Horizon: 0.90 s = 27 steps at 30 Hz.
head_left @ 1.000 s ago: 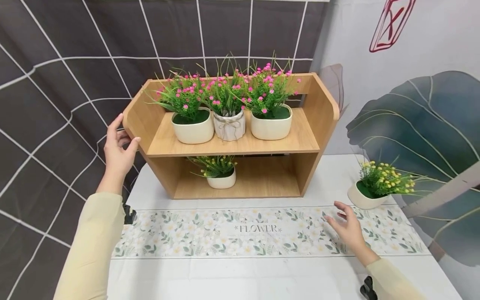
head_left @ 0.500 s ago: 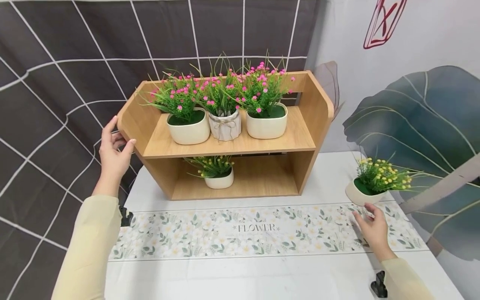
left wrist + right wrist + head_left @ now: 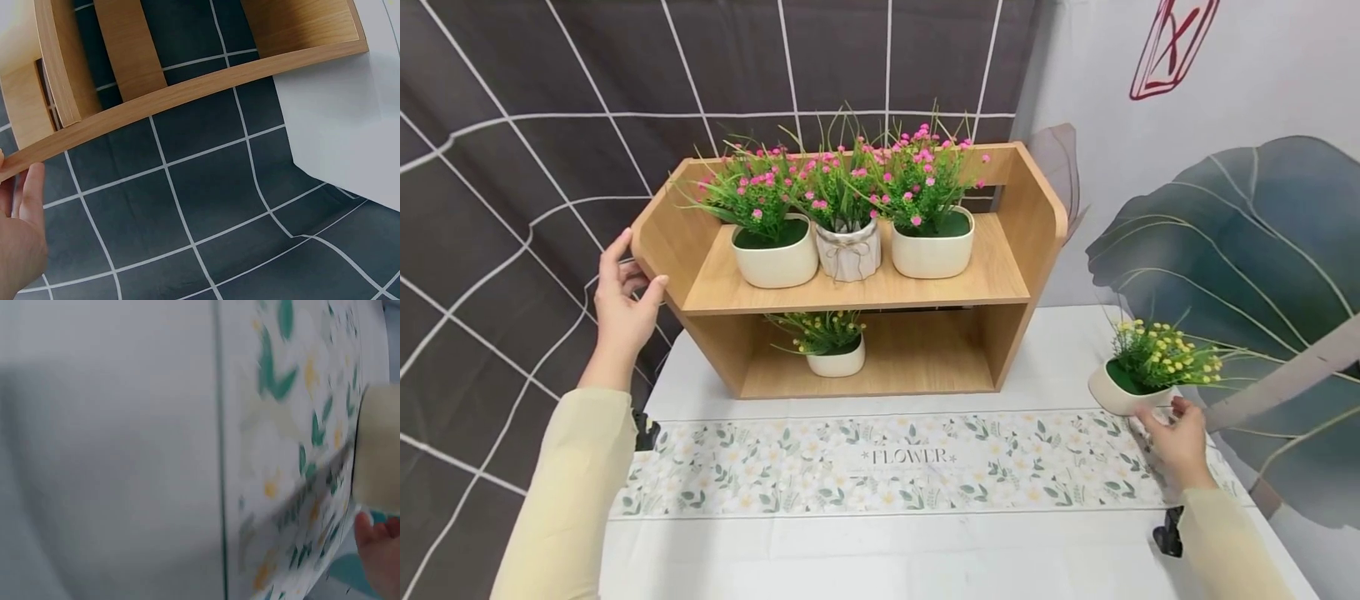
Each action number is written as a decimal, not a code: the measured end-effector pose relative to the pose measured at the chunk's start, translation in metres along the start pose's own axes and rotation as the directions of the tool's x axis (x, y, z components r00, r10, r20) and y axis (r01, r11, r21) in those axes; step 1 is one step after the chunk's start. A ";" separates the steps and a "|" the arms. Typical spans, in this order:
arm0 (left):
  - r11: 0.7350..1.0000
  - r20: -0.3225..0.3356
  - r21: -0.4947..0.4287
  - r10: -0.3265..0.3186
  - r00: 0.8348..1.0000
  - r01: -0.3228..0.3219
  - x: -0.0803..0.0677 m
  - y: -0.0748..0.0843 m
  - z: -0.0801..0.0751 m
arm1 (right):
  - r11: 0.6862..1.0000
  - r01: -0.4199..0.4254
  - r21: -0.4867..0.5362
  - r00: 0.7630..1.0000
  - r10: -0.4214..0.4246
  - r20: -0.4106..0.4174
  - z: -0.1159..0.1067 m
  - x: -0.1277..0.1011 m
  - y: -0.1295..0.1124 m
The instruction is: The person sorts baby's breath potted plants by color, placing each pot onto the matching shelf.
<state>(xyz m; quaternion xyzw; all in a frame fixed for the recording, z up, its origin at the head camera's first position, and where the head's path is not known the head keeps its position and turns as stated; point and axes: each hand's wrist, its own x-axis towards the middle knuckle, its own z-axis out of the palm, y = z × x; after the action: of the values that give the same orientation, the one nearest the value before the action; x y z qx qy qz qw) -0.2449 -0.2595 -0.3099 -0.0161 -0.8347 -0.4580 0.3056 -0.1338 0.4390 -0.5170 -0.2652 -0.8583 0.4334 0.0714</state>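
Observation:
On the left, my left hand (image 3: 623,321) holds the edge of the wooden shelf's side panel (image 3: 673,242), thumb at the front and fingers outside. The left wrist view has this hand (image 3: 25,234) at the panel's edge (image 3: 187,90). At the right, my right hand (image 3: 1180,442) reaches a white oval flowerpot (image 3: 1116,394) with yellow flowers (image 3: 1172,350). Its thumb and fingers lie apart at the pot's near side; firm contact cannot be made out. In the right wrist view, fingertips (image 3: 364,528) are beside the pot (image 3: 380,447).
On the top board stand three pots with pink flowers: two white oval ones (image 3: 775,265) (image 3: 932,252) and a grey one with a bow (image 3: 848,254). Below sits another yellow-flowered pot (image 3: 837,362). A floral FLOWER runner (image 3: 820,475) crosses the white table (image 3: 850,558).
My right hand has moved right and forward from over the runner to the yellow-flowered pot on the right. My left hand stays on the shelf's side panel. The view has shifted slightly.

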 end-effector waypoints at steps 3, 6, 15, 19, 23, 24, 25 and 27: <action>1.000 -0.007 -0.013 0.011 1.000 -0.011 0.000 0.000 0.000 | 1.000 0.001 0.010 0.998 -0.002 0.070 -0.007 0.009 0.003; 1.000 -0.011 -0.021 0.018 1.000 -0.018 0.001 0.000 0.000 | 1.000 0.019 0.022 0.994 -0.021 0.109 -0.013 0.017 0.007; 0.999 -0.017 -0.026 0.021 1.000 -0.021 0.001 0.000 0.002 | 0.969 0.207 0.134 0.965 -0.225 0.135 -0.010 0.029 0.010; 0.999 -0.018 -0.034 0.032 0.999 -0.033 0.002 -0.001 0.002 | 0.966 0.213 0.148 0.965 -0.232 0.124 -0.006 0.030 0.008; 0.999 -0.023 -0.031 0.023 0.999 -0.024 0.001 -0.001 0.002 | 0.971 0.208 0.119 0.969 -0.221 0.109 -0.003 0.030 0.006; 0.999 -0.025 -0.030 0.019 1.000 -0.020 0.002 -0.001 0.002 | 0.972 0.207 0.113 0.969 -0.220 0.111 -0.003 0.030 0.006; 0.999 -0.025 -0.030 0.017 1.000 -0.018 0.002 -0.001 0.002 | 0.974 0.203 0.099 0.970 -0.214 0.116 -0.003 0.030 0.005; 0.999 -0.022 -0.031 0.017 1.000 -0.018 0.002 -0.001 0.002 | 0.980 0.185 0.067 0.973 -0.193 0.129 -0.003 0.031 0.005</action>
<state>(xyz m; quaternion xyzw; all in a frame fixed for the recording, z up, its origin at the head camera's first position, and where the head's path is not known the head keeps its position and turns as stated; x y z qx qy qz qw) -0.2479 -0.2591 -0.3106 -0.0232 -0.8239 -0.4682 0.3185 -0.1569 0.4594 -0.5227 -0.1503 -0.8704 0.4649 0.0612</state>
